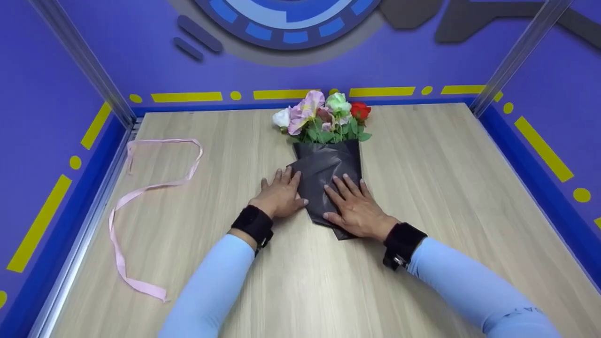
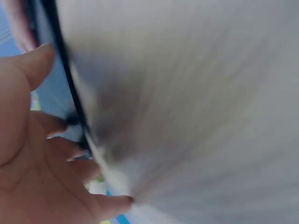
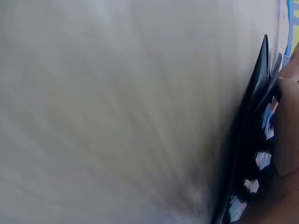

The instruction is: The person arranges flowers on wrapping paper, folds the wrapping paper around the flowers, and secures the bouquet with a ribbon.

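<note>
A bouquet of artificial-looking flowers (image 1: 312,112) lies on the table, its lower part covered by folded black wrapping paper (image 1: 326,162). White, pink-purple, pale green and red blooms with green leaves stick out of the far end. My left hand (image 1: 280,195) rests along the paper's left edge, fingers extended and fingertips touching it. On the lower right part of the paper lies my right hand (image 1: 354,206), palm down with fingers spread. In the right wrist view the black paper (image 3: 247,126) shows edge-on beneath that hand. The stems are hidden inside the wrap.
A long pink ribbon (image 1: 121,256) lies in a loose curve on the left side of the wooden table (image 1: 446,281). Blue-purple panels (image 1: 141,56) with yellow marks stand at the back and both sides, with metal posts (image 1: 516,61) at the corners.
</note>
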{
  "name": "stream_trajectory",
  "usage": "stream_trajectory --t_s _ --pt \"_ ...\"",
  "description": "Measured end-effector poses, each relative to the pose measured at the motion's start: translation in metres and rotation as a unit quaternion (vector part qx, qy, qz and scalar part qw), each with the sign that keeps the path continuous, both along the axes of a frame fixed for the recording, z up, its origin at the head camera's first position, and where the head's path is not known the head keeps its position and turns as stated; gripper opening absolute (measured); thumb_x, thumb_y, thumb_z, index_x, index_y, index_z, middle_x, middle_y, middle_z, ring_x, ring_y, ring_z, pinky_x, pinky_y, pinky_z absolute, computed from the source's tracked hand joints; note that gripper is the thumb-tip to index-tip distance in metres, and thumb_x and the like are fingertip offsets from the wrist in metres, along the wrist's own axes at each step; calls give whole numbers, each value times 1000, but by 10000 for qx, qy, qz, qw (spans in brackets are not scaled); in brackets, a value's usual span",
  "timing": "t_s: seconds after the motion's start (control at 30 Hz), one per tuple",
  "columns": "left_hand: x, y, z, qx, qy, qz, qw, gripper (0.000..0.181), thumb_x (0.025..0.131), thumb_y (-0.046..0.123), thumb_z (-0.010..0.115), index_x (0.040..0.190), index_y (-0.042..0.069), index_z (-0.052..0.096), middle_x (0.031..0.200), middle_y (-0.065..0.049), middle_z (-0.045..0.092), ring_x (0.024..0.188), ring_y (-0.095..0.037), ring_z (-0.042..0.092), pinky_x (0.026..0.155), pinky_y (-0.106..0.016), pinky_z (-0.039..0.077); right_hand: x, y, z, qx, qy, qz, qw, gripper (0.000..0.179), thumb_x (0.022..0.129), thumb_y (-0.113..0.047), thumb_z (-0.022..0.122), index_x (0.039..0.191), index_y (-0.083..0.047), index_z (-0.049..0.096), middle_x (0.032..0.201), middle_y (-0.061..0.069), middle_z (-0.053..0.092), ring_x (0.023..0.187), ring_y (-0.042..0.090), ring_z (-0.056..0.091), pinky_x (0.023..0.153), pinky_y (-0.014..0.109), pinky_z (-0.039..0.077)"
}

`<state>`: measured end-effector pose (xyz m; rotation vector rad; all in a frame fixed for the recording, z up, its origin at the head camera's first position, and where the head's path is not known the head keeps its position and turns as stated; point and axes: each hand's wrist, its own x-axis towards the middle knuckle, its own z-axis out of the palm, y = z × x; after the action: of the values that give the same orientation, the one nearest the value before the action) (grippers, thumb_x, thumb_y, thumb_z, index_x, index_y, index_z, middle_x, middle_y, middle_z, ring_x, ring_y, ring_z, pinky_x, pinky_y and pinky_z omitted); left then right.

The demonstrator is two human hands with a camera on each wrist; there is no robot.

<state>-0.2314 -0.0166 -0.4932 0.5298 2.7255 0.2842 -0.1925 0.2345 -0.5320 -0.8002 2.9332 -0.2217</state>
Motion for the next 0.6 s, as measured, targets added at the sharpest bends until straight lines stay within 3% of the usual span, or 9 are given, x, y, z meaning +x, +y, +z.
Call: stream_trajectory --t_s 0.3,0.6 --pt "37 -5 9 -106 -165 -107 9997 97 97 60 65 169 15 18 175 -21 11 161 -47 7 122 -76 15 -1 -2 0 101 14 -114 9999 79 106 -63 42 167 -15 30 175 18 18 162 42 11 123 74 12" --pt "47 -5 6 -173 -246 -88 9995 103 93 63 68 169 15 17 175 -22 10 161 -48 6 122 -76 15 -2 6 0 125 -32 -345 9993 77 107 -60 43 166 -14 30 174 20 20 162 42 12 123 75 13"
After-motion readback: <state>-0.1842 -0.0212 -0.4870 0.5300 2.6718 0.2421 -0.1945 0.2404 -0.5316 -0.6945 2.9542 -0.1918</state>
